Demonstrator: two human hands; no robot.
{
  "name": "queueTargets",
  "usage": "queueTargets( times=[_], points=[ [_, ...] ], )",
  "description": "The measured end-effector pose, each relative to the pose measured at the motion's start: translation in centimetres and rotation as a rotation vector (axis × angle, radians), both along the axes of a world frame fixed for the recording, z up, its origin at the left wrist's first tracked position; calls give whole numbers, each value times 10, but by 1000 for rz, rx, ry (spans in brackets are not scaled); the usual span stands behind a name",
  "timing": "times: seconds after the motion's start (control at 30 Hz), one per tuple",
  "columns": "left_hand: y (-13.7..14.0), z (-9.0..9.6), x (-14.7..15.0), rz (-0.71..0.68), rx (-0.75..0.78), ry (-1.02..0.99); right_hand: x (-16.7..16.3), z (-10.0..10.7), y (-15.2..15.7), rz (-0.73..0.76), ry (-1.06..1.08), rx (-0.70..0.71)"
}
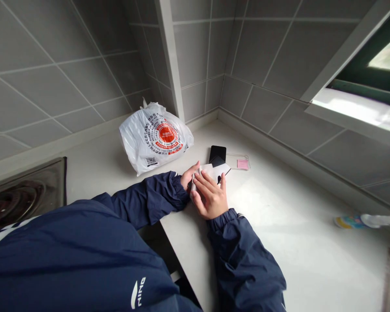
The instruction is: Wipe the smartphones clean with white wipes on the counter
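Note:
My left hand (pixel 187 177) is closed around the near end of a flat, glossy phone (pixel 225 170), tilted over the counter. Its surface shows a bright reflection and dark edges. A crumpled white tissue (pixel 197 173) lies against the phone, under the fingers of my right hand (pixel 211 197). Those fingers are stretched and slightly spread, pressing the tissue on the phone; part of both is hidden beneath them. Just beyond, a black flat object (pixel 217 152), possibly another phone, lies on the counter. Beside it is a clear phone case (pixel 248 161) with a pink square (pixel 242 164) in it.
A white plastic bag (pixel 139 138) with red print stands at the back left of the white counter (pixel 279 255). A spray bottle (pixel 354 221) lies at the right. A stove burner (pixel 16 199) is at far left. Tiled walls meet behind, with a window at right.

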State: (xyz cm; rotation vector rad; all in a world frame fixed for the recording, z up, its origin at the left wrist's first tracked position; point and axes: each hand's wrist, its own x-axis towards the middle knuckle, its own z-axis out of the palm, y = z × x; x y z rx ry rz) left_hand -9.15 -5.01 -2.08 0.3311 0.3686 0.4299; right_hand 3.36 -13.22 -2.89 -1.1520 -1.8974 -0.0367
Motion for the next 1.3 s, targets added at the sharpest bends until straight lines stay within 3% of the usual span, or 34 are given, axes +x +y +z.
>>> queueTargets(
  times=[0.2, 0.33, 0.43, 0.53, 0.67, 0.87, 1.03, 1.17, 1.3],
  points=[
    [3, -7, 5, 2, 84, -34, 14, -14, 7, -276, 74, -69],
    [10, -13, -1, -179, 183, -54, 22, -25, 12, -417, 139, -146],
    [13, -14, -4, -228, 235, -75, 24, -29, 15, -427, 146, -157],
    [10, -12, -2, -169, 180, -67, 23, -28, 13, -392, 137, -146],
    [4, -8, 3, -18, 124, -68, 14, -19, 8, -222, 72, -55],
    [2, -7, 1, -33, 60, -19, 6, -9, 4, -46, 13, 38],
    [2, -7, 3, 14, 84, -31, 12, -14, 6, -214, 25, -29],
    [6, -6, 1, -110, 131, 0, 18, -22, 10, -423, 104, -148],
    [7, -3, -1, -151, 160, 27, 20, -24, 11, -447, 150, -152]
  ],
)
